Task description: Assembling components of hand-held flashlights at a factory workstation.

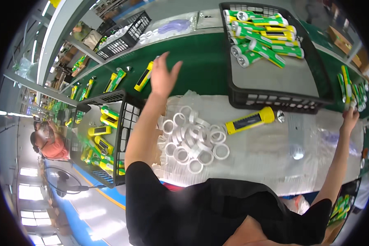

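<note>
Left hand (163,78): reaching out over the green belt (201,61), fingers spread wide, gripping nothing; hovering just beside a yellow flashlight (144,76) lying on the belt.
Right hand (350,116): stretching far right, touching the near end of a row of green-and-yellow flashlights (348,88); finger closure too small and blurred to tell.
Flashlight on sheet (250,120): lying flat on the clear plastic sheet (266,156), lens end to the right, a small silver reflector (280,116) just beside it.
Handling, as a judgement: looking like hard moulded plastic, stiff, light, smooth and probably a bit slippery; gripping around the mid-body seeming safest, avoiding the lens end.
White rings (194,141): piling loosely on the sheet between both arms; appearing thin and light, likely scattering if brushed.
Right crate (274,100): black, sitting on the belt, holding a heap of flashlights at its far end; near wall standing just behind the lone flashlight.
Left crate (123,123): black, sitting at the left forearm, holding yellow bodies.
Room: open belt lying ahead of the left hand; crate rims crowding both sides; ring pile narrowing the middle.
Other person (49,143): working far left, well apart.
</note>
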A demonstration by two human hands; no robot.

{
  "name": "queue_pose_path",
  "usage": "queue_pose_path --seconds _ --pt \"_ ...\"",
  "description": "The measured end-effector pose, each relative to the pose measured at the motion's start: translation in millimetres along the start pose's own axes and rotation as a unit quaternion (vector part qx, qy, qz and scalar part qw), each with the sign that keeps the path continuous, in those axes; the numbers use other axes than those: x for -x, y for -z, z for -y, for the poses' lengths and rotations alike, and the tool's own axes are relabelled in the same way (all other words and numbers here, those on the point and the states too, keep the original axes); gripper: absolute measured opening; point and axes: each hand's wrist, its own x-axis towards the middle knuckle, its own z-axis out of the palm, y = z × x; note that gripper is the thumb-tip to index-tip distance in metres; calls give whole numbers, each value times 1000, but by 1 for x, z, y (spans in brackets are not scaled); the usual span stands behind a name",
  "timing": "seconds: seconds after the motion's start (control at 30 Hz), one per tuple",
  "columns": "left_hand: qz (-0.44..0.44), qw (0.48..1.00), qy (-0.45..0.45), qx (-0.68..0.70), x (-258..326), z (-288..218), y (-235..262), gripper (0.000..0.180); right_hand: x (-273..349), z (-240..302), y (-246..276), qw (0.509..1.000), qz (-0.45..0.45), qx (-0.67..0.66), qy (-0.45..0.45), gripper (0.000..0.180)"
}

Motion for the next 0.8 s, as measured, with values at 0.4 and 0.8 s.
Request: queue_pose_path --seconds 0.4,0.8 --pt "203 931 171 -250 23 155 -9 61 -79 -45 -70 844 80 485 213 53" --pt "119 894 94 422 70 -164 75 55 314 217 -41 847 497 -143 124 32"
